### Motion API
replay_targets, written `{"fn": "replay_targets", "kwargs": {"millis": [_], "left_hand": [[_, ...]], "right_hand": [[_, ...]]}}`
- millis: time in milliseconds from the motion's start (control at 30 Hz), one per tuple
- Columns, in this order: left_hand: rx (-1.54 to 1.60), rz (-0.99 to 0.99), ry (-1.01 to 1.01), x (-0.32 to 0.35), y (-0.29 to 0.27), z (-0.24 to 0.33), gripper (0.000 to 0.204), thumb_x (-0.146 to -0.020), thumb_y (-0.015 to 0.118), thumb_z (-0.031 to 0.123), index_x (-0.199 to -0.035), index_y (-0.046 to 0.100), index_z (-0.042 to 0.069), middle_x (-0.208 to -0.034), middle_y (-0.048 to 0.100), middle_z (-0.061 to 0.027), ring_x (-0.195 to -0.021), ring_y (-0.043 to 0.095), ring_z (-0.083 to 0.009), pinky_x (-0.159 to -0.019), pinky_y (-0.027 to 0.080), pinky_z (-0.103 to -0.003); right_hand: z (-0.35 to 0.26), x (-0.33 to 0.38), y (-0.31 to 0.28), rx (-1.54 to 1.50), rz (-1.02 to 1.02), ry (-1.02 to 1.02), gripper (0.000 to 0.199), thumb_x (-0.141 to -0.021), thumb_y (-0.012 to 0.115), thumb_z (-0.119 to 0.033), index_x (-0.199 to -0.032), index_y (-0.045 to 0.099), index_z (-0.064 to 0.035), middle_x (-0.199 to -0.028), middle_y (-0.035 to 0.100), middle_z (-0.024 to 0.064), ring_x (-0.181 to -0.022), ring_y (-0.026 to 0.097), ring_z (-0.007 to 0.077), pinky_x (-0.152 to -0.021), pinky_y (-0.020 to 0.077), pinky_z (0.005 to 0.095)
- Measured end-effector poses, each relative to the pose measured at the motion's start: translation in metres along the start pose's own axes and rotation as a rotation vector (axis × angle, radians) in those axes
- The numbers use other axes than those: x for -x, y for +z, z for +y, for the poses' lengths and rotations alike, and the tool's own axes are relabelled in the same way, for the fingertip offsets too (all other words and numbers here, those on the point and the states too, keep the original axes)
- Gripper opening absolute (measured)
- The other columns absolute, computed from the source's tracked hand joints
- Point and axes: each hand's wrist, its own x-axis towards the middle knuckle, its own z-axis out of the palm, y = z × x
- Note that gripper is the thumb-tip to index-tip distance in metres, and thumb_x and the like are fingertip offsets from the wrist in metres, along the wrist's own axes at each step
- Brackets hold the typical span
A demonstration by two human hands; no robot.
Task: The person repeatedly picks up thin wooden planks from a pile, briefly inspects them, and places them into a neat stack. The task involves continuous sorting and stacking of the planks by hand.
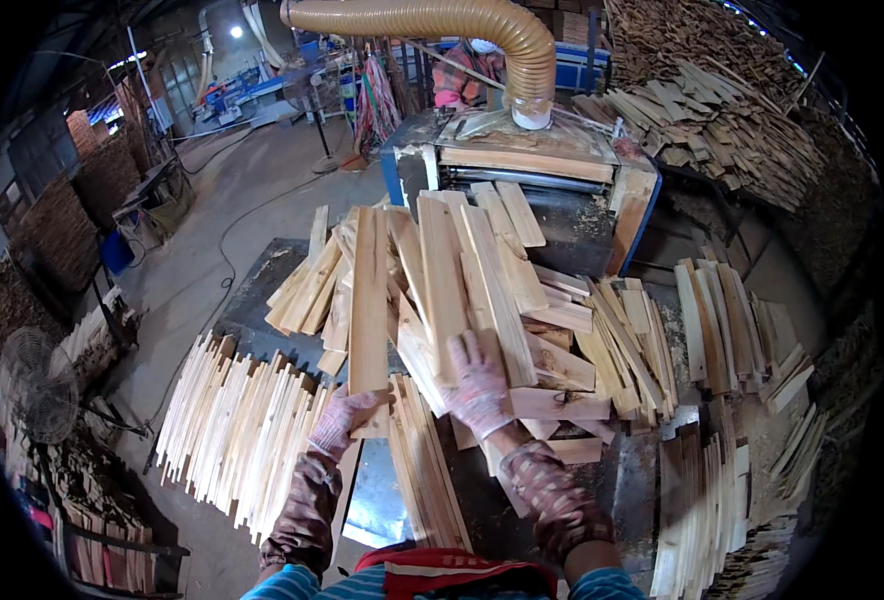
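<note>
My left hand (338,420), in a pale knitted glove, is closed around the near end of a long flat wooden board (369,300). That board points away from me over the pile. To its right, my gloved right hand (477,388) rests palm down with fingers spread on the near end of another wooden board (444,280). Its thumb side is partly hidden. A narrower wooden strip (497,295) runs just right of these fingers. Beneath both hands lies a loose heap of similar boards (307,290), crossing at various angles.
A planing machine (522,155) with a ribbed yellow hose (432,18) stands ahead; a person (457,78) is behind it. Stacked strips (247,430) line the left, with more wood stacks (727,320) at right. A fan (37,385) stands far left. A cable (227,250) crosses the floor.
</note>
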Motion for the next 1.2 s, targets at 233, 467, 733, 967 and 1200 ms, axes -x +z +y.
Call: {"fn": "replay_targets", "kwargs": {"millis": [233,467,733,967,1200], "left_hand": [[0.169,-0.034,0.110,0.016,0.026,0.006,0.051,-0.087,0.076,0.020,-0.128,0.057,-0.003,-0.114,0.071,-0.0153,-0.098,0.072,-0.0259,-0.074,0.060,-0.030],[0.370,-0.137,0.034,-0.027,0.121,-0.006,0.073,-0.093,0.068,0.051,-0.144,0.046,0.004,-0.133,0.060,-0.0118,-0.115,0.063,-0.0251,-0.094,0.056,-0.041],[0.590,-0.253,-0.172,-0.003,0.073,-0.008,0.066,-0.086,0.073,0.037,-0.135,0.054,-0.002,-0.120,0.067,-0.0191,-0.109,0.067,-0.0325,-0.096,0.056,-0.047],[0.363,-0.222,-0.103,0.059,0.020,-0.034,0.081,-0.074,0.083,0.039,-0.134,0.054,-0.006,-0.126,0.065,-0.0228,-0.115,0.065,-0.0364,-0.104,0.051,-0.048],[0.082,-0.088,0.131,0.109,0.018,-0.046,0.075,-0.080,0.084,0.037,-0.139,0.055,0.001,-0.126,0.067,-0.0117,-0.118,0.063,-0.0226,-0.107,0.047,-0.038]], "right_hand": [[0.044,-0.013,-0.022,-1.425,0.319,0.771,0.029,-0.086,0.078,-0.024,-0.096,0.069,0.0008,-0.094,0.068,0.0095,-0.080,0.065,0.0170,-0.071,0.0536,0.0322],[-0.037,0.075,-0.068,-0.827,0.081,0.218,0.067,-0.090,0.072,-0.040,-0.137,0.052,0.0023,-0.127,0.064,0.0203,-0.114,0.064,0.0325,-0.096,0.0515,0.0408],[-0.036,0.115,-0.067,-0.646,0.204,-0.147,0.057,-0.086,0.074,-0.034,-0.132,0.059,-0.0032,-0.134,0.060,0.0196,-0.120,0.059,0.0404,-0.101,0.0492,0.0459],[-0.038,0.130,-0.021,-1.140,0.085,0.283,0.072,-0.090,0.073,-0.031,-0.148,0.043,-0.0006,-0.141,0.054,0.0235,-0.126,0.058,0.0356,-0.105,0.0475,0.0408],[-0.117,0.085,-0.011,-1.011,-0.248,0.261,0.108,-0.079,0.082,-0.025,-0.160,0.013,-0.0033,-0.147,0.046,0.0249,-0.133,0.049,0.0318,-0.112,0.0400,0.0392]]}}
